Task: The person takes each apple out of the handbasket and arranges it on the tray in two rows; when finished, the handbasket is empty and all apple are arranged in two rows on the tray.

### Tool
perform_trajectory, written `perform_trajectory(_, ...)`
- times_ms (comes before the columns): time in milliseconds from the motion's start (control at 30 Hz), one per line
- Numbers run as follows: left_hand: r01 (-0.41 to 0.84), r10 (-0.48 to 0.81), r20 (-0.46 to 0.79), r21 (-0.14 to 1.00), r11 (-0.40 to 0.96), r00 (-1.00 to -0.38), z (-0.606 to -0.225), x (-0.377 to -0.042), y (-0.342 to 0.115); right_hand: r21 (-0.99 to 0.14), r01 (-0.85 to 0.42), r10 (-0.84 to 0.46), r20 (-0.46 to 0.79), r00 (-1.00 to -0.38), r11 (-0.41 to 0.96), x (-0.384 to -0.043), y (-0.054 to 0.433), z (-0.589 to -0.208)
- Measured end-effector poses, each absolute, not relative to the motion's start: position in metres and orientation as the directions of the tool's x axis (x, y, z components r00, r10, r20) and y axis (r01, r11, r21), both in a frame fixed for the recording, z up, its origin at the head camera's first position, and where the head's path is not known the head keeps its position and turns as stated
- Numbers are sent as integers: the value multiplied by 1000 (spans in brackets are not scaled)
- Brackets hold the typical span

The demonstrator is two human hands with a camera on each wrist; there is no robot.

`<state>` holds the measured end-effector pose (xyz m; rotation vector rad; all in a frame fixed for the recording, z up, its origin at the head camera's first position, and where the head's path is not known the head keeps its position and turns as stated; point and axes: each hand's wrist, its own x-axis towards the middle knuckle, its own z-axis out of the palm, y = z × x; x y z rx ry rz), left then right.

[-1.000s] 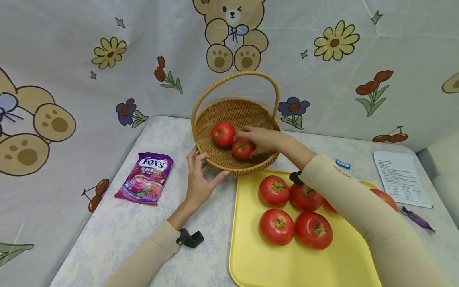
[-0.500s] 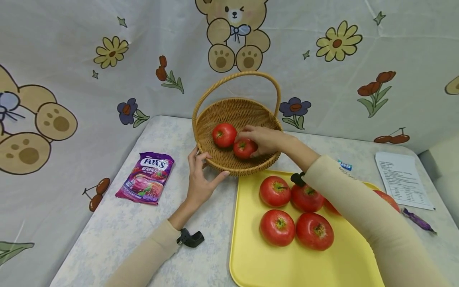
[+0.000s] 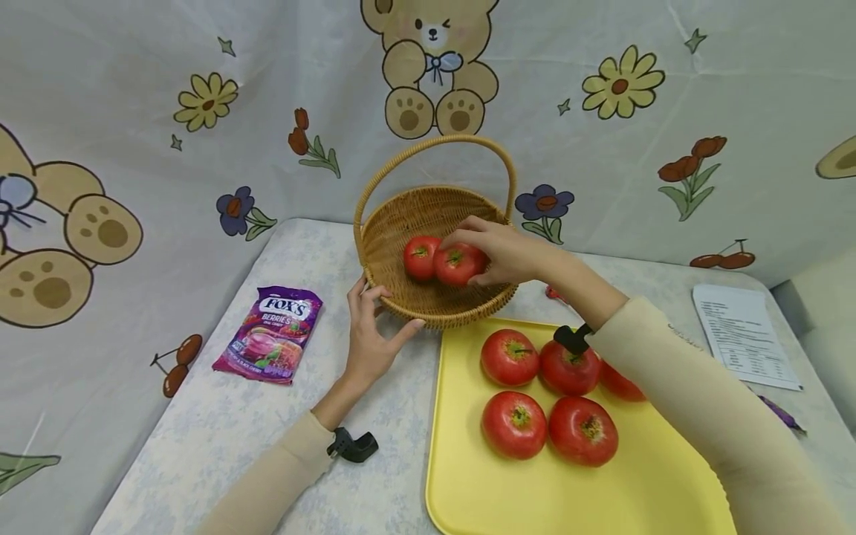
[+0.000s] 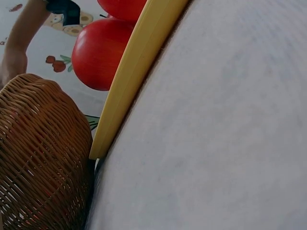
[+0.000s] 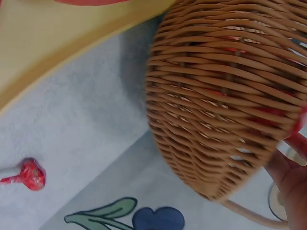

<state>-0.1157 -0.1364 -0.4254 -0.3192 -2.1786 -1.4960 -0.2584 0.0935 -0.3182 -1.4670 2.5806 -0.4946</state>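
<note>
A wicker basket (image 3: pixel 428 208) with an arched handle stands near the back wall, its opening towards me. My left hand (image 3: pixel 371 338) holds its front left rim, fingertips over the edge and thumb spread along the front. Inside the basket, my right hand (image 3: pixel 504 251) grips a red apple (image 3: pixel 457 266) between thumb and fingers. A second apple (image 3: pixel 418 256) sits to its left, partly covered by the gripped one. In the right wrist view, the basket's woven side (image 5: pixel 216 96) hides most of the apples, and part of my right hand (image 5: pixel 292 177) shows at the rim.
Several red apples (image 3: pixel 513 425) lie on a yellow tray (image 3: pixel 568 498) in front of the basket. A purple candy bag (image 3: pixel 270 334) lies on the left. A red-wrapped lollipop (image 5: pixel 32 175) is right of the basket; a printed sheet (image 3: pixel 745 334) lies farther right.
My right hand has risen a little and shifted right with the apple. The other apple has settled slightly lower. A red lollipop now shows beneath my right forearm; a blue wrapper is now covered.
</note>
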Motion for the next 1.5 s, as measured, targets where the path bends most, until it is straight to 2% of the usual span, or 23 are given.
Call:
perform_trajectory(267, 455, -65, 510, 813, 364, -858, -426, -115, -137, -299, -847, -842, 192, -504, 439, -230, 114, -293)
perform_trajectory(467, 453, -65, 509, 811, 369, -858, -426, -115, -137, -322, -852, -815, 288, -503, 412, -214, 139, -283)
perform_trajectory(667, 448, -63, 503, 813, 373, -862, -426, -116, -135, -368, -805, -770, 280, -574, 466, -194, 174, -277)
perform_trajectory(933, 441, -72, 502, 813, 380, -862, -426, -115, -135, -290, -784, -729, 292, -619, 549, -154, 221, -288)
perform_trajectory(1167, 437, -76, 498, 816, 377, -864, -426, -111, -137, -309, -682, -644, 229, -730, 663, -114, 257, -303)
perform_trajectory(1333, 449, -73, 509, 810, 378, -857, -426, -112, -138, -297, -669, -607, 282, -744, 682, -94, 280, -316)
perform_trajectory(1500, 451, -66, 509, 809, 377, -858, -426, -115, -136, -343, -640, -566, 299, -769, 688, -74, 300, -330)
